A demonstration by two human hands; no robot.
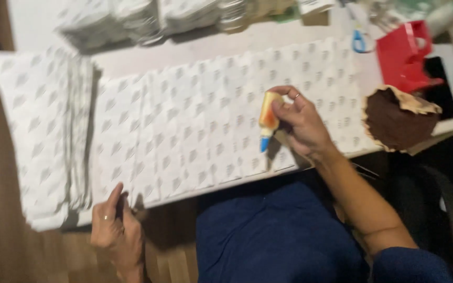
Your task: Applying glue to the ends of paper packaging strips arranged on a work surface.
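My right hand [301, 124] grips a small glue bottle [267, 118], cream and orange with a blue tip, held tip-down just above a row of overlapping white printed paper sheets [195, 131]. The sheets lie fanned across the white table [132, 60]. My left hand [115, 226] rests at the near edge of the sheets on the left, fingers touching the paper edge, with a ring on one finger. It holds nothing that I can see.
A thick stack of the same sheets [38, 136] lies at the left. More bundles [148, 18] sit at the back. A crumpled brown paper bag [397, 118], a red box [405, 55], blue-handled scissors [360, 41] and a black item [441, 89] stand at the right.
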